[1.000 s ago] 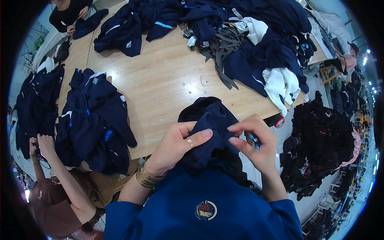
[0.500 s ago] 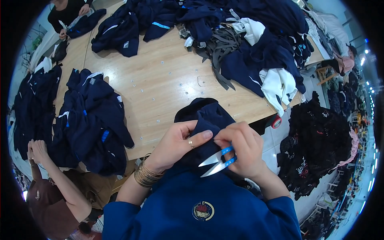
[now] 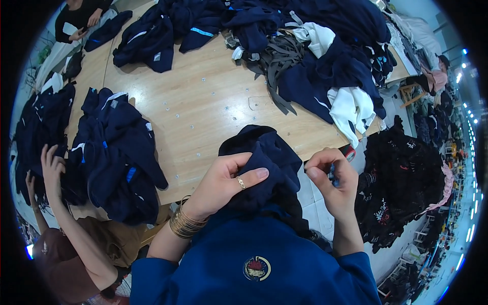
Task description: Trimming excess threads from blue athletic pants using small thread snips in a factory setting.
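My left hand (image 3: 226, 183), with a ring and several bangles, pinches a navy fabric garment (image 3: 272, 165) between thumb and fingers. The garment hangs bunched over the table's near edge, in front of my chest. My right hand (image 3: 333, 175) is raised to the right of the cloth, apart from it. Its thumb and forefinger press together on a tiny dark bit, too small to name. Blue handles of small thread snips (image 3: 333, 174) show between the curled fingers of that hand; the blades are hidden.
Navy garments (image 3: 114, 147) lie piled on the wooden table (image 3: 203, 117) at left, more along the far side. Grey straps (image 3: 278, 61) and white cloth (image 3: 351, 109) lie at right. Black garments (image 3: 401, 188) heap beyond. A co-worker's arms (image 3: 66, 188) reach in at left; another person (image 3: 81, 23) sits far left.
My right hand has moved right, away from the garment, and turned so the snips' blades no longer show. My left hand still holds the cloth. The co-worker's hands at left have lifted and parted.
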{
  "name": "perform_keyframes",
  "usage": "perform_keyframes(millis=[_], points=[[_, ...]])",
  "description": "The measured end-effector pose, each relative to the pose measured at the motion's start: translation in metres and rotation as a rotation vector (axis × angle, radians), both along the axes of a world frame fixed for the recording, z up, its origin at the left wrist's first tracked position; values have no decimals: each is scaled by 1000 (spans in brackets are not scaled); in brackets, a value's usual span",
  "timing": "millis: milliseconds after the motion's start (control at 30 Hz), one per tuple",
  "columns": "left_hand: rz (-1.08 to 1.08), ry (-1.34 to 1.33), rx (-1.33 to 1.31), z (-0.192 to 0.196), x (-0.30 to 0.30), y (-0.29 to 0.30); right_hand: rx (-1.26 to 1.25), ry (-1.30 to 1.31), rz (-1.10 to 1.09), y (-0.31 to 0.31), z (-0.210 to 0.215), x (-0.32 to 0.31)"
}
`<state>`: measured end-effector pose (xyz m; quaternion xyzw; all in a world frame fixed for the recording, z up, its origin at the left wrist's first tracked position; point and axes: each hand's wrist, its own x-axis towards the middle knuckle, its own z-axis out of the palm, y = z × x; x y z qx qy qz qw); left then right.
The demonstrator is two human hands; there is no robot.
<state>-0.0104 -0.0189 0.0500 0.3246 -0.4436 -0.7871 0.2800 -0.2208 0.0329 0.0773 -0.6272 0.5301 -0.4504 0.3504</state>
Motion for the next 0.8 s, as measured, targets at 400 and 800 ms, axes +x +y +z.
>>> perform_keyframes(millis=[400,800], points=[[-46,-6,-69,-6,-7,0,-373,411,142,-7,-6,16],[-53,-65,-85,-2,7,-8,149,66,139,-8,14,-3]])
